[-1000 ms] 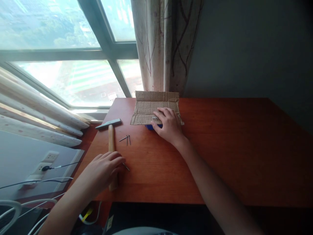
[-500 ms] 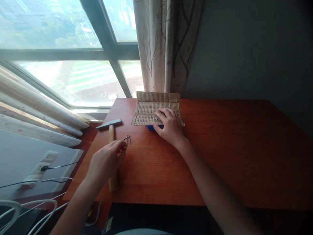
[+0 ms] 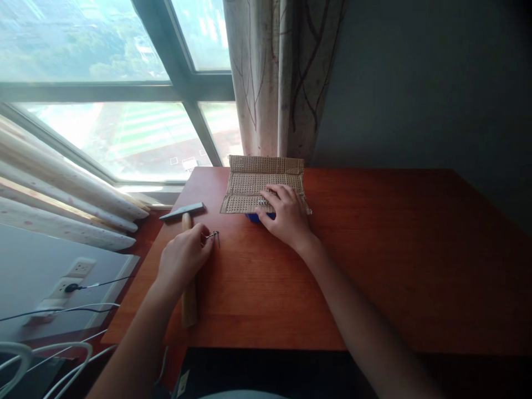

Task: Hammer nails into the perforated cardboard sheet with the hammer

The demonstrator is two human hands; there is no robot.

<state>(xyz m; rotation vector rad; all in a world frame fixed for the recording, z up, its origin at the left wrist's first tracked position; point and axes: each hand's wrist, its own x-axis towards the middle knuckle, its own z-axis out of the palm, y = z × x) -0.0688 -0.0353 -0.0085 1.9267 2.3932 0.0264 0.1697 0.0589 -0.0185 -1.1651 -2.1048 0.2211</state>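
Observation:
Thin metal nails (image 3: pixel 217 238) stick out from the pinched fingertips of my left hand (image 3: pixel 183 254), just above the table. Beneath that hand a hammer (image 3: pixel 189 305) lies with its grey head away from me and its wooden handle towards me. My right hand (image 3: pixel 287 215) rests with spread fingers on a folded sheet of perforated cardboard (image 3: pixel 241 204). Small shiny metal pieces (image 3: pixel 263 201) show by its fingertips, too small to make out well. Under the sheet's front edge a blue object (image 3: pixel 251 218) peeks out, mostly hidden.
The reddish wooden table (image 3: pixel 374 249) reaches far to the right. A window (image 3: pixel 124 133) and curtains (image 3: pixel 260 77) stand behind and to the left. Wall sockets (image 3: pixel 68 285) and loose cables (image 3: pixel 78 343) are beyond the table's left edge.
My left hand has shifted slightly up and left, and its fingers have closed further round the nails. My right hand stays on the cardboard. The whole view has drifted a little.

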